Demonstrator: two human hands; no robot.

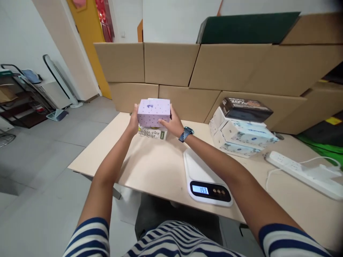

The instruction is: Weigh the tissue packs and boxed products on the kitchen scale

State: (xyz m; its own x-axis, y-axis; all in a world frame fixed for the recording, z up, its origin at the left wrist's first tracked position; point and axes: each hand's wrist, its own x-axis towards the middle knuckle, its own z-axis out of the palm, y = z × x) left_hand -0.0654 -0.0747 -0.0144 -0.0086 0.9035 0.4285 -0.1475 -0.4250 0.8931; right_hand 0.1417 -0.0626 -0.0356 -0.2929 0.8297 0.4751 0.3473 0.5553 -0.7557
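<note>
A lilac box with small dark dots [154, 110] is gripped at its two ends between my hands. My left hand [134, 119] presses its left end, and my right hand [173, 123] wraps the right end with the thumb on the front face. Directly below it is a white box lettered "Super Meal" [152, 133]; whether the two touch is hard to see. A white digital scale [189, 171] lies under my right forearm, its lit display [200, 189] reading about 153, partly blurred.
On the right, a dark brown box [246, 109] tops a stack of white-and-blue boxes [241, 134]. A white power strip [302, 173] with a cable lies near the right edge. Large cardboard boxes [171, 64] wall off the back of the table [158, 162].
</note>
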